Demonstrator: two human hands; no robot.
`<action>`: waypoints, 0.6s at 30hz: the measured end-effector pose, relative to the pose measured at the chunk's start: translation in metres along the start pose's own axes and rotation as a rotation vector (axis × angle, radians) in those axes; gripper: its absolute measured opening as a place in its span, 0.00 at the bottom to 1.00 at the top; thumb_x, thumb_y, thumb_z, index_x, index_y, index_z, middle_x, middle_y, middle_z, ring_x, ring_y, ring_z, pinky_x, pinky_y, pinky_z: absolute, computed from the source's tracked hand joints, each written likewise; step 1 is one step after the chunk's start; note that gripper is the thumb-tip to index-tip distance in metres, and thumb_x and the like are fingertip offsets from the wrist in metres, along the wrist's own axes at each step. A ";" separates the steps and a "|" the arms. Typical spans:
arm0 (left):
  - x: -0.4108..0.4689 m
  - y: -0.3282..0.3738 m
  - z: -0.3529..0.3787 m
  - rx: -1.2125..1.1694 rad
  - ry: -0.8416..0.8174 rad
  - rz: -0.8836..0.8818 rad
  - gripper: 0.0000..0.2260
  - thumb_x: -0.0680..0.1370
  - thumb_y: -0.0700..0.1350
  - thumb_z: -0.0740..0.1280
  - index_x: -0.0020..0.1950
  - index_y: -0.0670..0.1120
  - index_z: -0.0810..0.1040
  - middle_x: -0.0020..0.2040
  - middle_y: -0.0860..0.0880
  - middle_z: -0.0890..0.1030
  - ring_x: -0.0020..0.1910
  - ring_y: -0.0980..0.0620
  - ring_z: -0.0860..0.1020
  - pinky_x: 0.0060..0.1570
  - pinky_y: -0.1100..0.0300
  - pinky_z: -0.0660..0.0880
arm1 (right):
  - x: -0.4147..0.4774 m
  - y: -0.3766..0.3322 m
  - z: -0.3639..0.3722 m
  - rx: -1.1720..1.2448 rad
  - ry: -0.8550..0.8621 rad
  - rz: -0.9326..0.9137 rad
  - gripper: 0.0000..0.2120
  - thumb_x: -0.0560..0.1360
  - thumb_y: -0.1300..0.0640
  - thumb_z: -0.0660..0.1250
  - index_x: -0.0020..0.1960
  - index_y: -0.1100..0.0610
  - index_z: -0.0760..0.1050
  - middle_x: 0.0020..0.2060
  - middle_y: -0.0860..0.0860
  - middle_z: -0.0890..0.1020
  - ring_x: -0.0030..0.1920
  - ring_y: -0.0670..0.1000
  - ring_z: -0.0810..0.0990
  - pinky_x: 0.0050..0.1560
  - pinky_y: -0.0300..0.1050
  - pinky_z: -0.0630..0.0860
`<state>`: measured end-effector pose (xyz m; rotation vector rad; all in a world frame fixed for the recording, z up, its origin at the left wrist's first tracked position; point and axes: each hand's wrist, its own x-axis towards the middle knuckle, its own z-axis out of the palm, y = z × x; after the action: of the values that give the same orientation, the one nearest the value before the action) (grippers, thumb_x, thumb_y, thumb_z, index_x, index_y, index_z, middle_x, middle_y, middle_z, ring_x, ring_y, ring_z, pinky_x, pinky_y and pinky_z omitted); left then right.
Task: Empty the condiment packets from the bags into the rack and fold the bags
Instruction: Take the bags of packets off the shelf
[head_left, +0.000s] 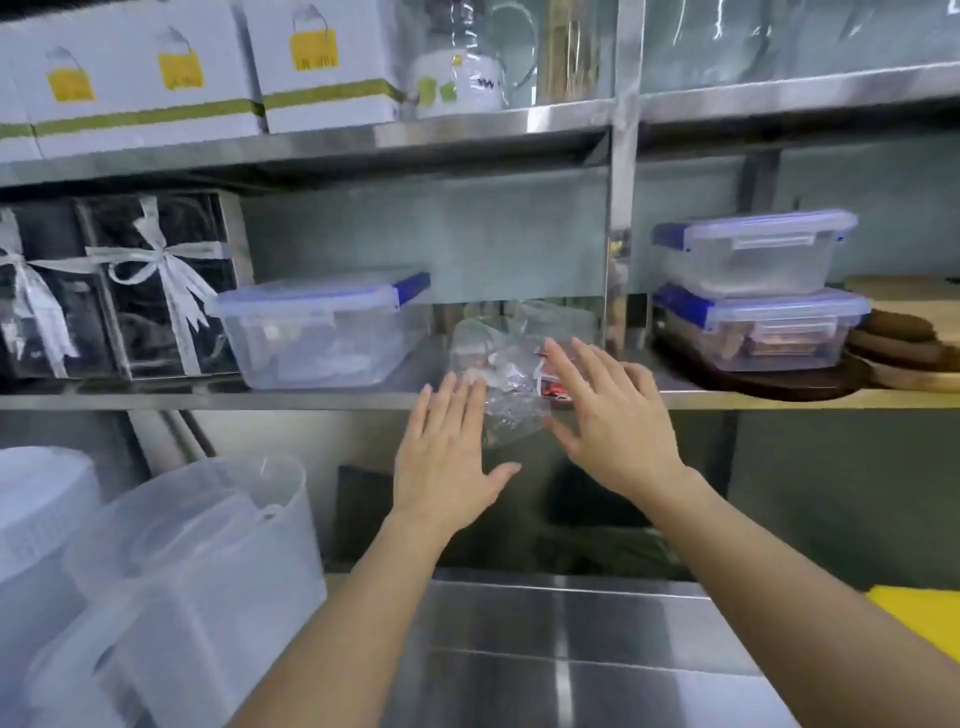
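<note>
A crumpled clear plastic bag (506, 379) lies on the middle steel shelf (311, 400), hanging a little over its front edge. White and red condiment packets (550, 387) show through it. My left hand (447, 452) is spread flat just below and left of the bag, fingertips near its lower left side. My right hand (608, 415) is spread at the bag's right side, fingers over the red packets. Both hands are open and neither grips the bag. More clear bags (524, 317) sit behind it on the shelf.
A clear lidded box with blue clips (322, 332) stands left of the bag, two stacked ones (758, 291) to the right. Black gift boxes with white ribbons (119, 291) are far left. Translucent pitchers (208, 561) stand lower left. A steel counter (545, 649) lies below.
</note>
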<state>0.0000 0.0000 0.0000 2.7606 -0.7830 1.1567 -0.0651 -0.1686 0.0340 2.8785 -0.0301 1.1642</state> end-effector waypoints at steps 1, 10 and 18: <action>0.002 0.002 0.004 0.014 -0.014 0.001 0.43 0.70 0.68 0.59 0.75 0.43 0.48 0.76 0.45 0.58 0.75 0.47 0.54 0.71 0.51 0.40 | 0.005 0.000 0.004 -0.015 -0.002 -0.031 0.33 0.74 0.45 0.63 0.75 0.51 0.54 0.71 0.55 0.69 0.71 0.55 0.66 0.67 0.54 0.64; 0.018 0.007 0.015 0.176 0.162 0.044 0.22 0.64 0.50 0.75 0.55 0.46 0.77 0.56 0.47 0.81 0.60 0.49 0.76 0.69 0.48 0.60 | 0.028 -0.023 0.019 -0.149 0.078 -0.046 0.16 0.69 0.50 0.70 0.52 0.59 0.77 0.45 0.54 0.85 0.46 0.57 0.82 0.52 0.52 0.72; 0.030 -0.006 0.010 0.029 0.286 0.196 0.10 0.62 0.38 0.77 0.42 0.43 0.84 0.40 0.45 0.86 0.43 0.50 0.84 0.64 0.46 0.68 | 0.039 -0.020 0.015 -0.184 0.054 -0.029 0.04 0.64 0.63 0.72 0.39 0.59 0.81 0.36 0.54 0.85 0.41 0.56 0.83 0.52 0.49 0.67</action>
<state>0.0265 -0.0102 0.0140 2.5003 -1.0219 1.5646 -0.0256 -0.1498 0.0500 2.6783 -0.0895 1.1679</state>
